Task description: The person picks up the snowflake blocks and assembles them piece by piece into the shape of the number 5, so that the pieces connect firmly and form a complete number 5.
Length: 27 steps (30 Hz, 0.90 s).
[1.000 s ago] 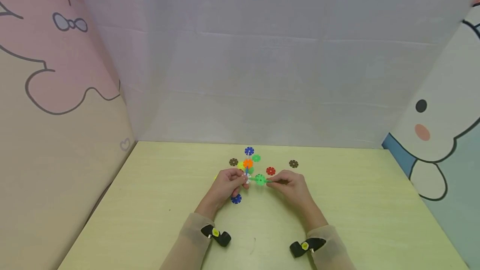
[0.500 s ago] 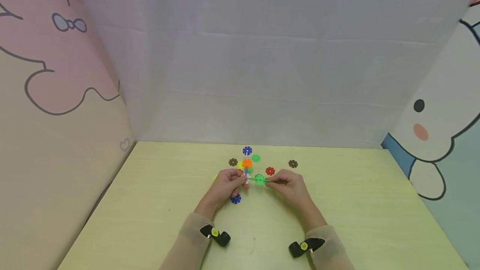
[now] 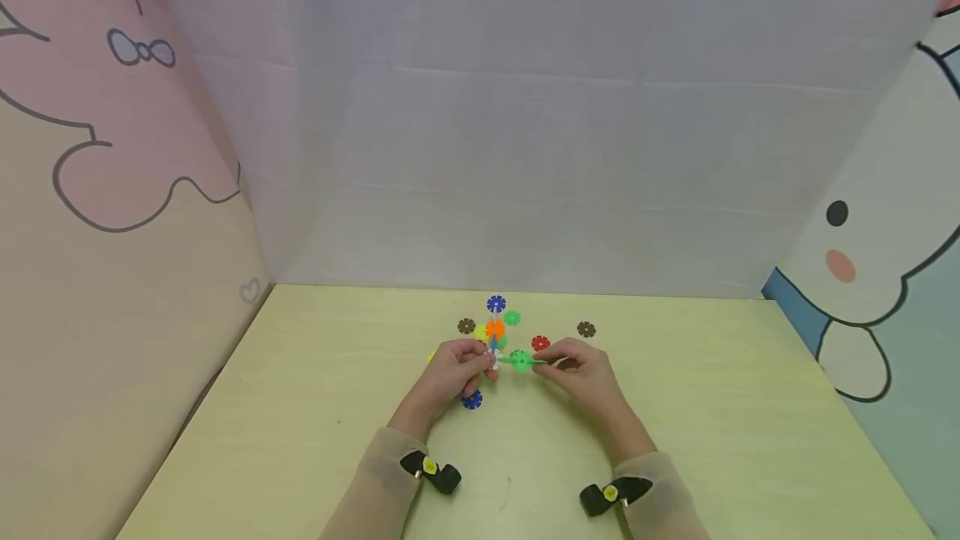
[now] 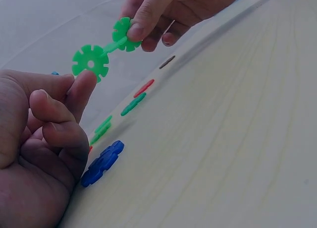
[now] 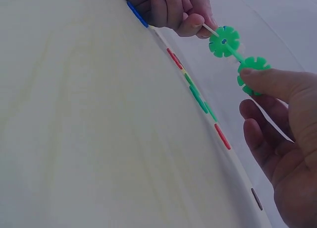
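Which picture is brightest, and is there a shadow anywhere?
Head view: brightest, though the held green disc looks tiny; left wrist view: dimmer and bluish, with soft shadow on the table near the blue disc; right wrist view: also dim and bluish.

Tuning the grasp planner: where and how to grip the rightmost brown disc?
Opposite edges of its rim, likely from above: the brown disc lies thin and flat on the table, apart from the red disc.

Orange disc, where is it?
In the head view, the orange disc shows above and right of the left hand, with a yellow disc close on its left.
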Each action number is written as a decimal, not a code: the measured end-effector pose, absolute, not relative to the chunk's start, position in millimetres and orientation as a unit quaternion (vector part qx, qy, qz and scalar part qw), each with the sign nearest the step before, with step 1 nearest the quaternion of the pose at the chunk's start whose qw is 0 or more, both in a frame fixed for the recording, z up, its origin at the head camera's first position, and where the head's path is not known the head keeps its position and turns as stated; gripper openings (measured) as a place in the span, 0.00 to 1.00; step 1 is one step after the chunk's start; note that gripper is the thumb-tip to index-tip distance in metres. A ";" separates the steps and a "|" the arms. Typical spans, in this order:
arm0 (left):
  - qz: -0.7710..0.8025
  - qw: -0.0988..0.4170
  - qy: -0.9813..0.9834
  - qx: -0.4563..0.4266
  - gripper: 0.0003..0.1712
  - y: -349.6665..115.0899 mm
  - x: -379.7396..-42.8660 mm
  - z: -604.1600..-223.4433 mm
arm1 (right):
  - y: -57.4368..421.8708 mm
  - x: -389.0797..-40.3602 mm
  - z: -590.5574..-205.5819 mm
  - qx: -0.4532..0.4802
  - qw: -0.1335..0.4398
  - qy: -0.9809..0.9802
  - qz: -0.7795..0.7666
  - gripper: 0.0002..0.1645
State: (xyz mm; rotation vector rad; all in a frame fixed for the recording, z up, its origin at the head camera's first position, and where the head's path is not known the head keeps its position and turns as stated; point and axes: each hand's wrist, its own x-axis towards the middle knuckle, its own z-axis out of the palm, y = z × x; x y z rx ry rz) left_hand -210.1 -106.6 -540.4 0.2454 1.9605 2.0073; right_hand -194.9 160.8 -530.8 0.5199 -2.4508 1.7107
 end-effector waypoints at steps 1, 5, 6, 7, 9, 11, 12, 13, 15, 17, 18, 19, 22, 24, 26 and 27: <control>0.704 0.161 0.686 0.086 0.08 -106.5 -210.5 -540.2 | 161.3 -195.2 -530.2 0.169 0.051 -0.808 0.562 0.11; 0.709 0.157 0.682 0.086 0.08 -106.3 -212.1 -538.9 | 164.1 -196.2 -527.3 0.131 0.025 -0.822 0.554 0.14; 0.710 0.156 0.681 0.086 0.08 -106.3 -212.6 -538.8 | 165.1 -196.3 -526.3 0.119 0.016 -0.826 0.551 0.14; 0.710 0.156 0.681 0.086 0.08 -106.2 -213.0 -538.8 | 166.4 -196.4 -525.2 0.107 0.008 -0.830 0.547 0.15; 0.710 0.155 0.681 0.087 0.08 -105.8 -213.7 -538.7 | 169.4 -196.3 -522.3 0.088 -0.009 -0.837 0.539 0.16; 0.709 0.155 0.682 0.087 0.08 -105.2 -213.9 -538.6 | 173.0 -196.5 -519.8 0.078 -0.018 -0.842 0.534 0.17; 0.709 0.156 0.683 0.086 0.08 -104.9 -213.8 -538.7 | 175.4 -196.9 -519.0 0.076 -0.020 -0.843 0.533 0.18; 0.708 0.156 0.684 0.085 0.08 -104.6 -213.5 -538.8 | 177.9 -197.2 -518.1 0.072 -0.021 -0.844 0.532 0.18; 0.706 0.159 0.685 0.084 0.08 -104.0 -212.5 -538.9 | 183.0 -198.0 -516.9 0.067 -0.018 -0.844 0.531 0.18; 0.705 0.162 0.686 0.082 0.08 -104.1 -211.5 -539.9 | 188.5 -199.6 -514.9 0.066 -0.016 -0.845 0.531 0.18; 0.704 0.162 0.687 0.081 0.08 -104.2 -211.0 -540.5 | 191.3 -201.2 -514.0 0.069 -0.012 -0.846 0.528 0.18; 0.703 0.161 0.688 0.080 0.08 -104.4 -210.6 -540.9 | 193.9 -203.2 -512.4 0.070 -0.008 -0.849 0.524 0.18; 0.704 0.155 0.689 0.079 0.09 -105.2 -209.8 -542.0 | 202.1 -211.8 -507.5 0.079 0.010 -0.859 0.506 0.18; 0.705 0.152 0.688 0.080 0.09 -105.9 -209.5 -542.5 | 207.6 -218.8 -505.8 0.082 0.023 -0.867 0.491 0.18; 0.706 0.153 0.687 0.082 0.09 -106.2 -209.7 -542.9 | 213.6 -225.3 -505.0 0.079 0.029 -0.874 0.478 0.19; 0.706 0.155 0.686 0.082 0.09 -106.4 -210.0 -543.3 | 216.7 -228.5 -505.2 0.075 0.030 -0.878 0.472 0.19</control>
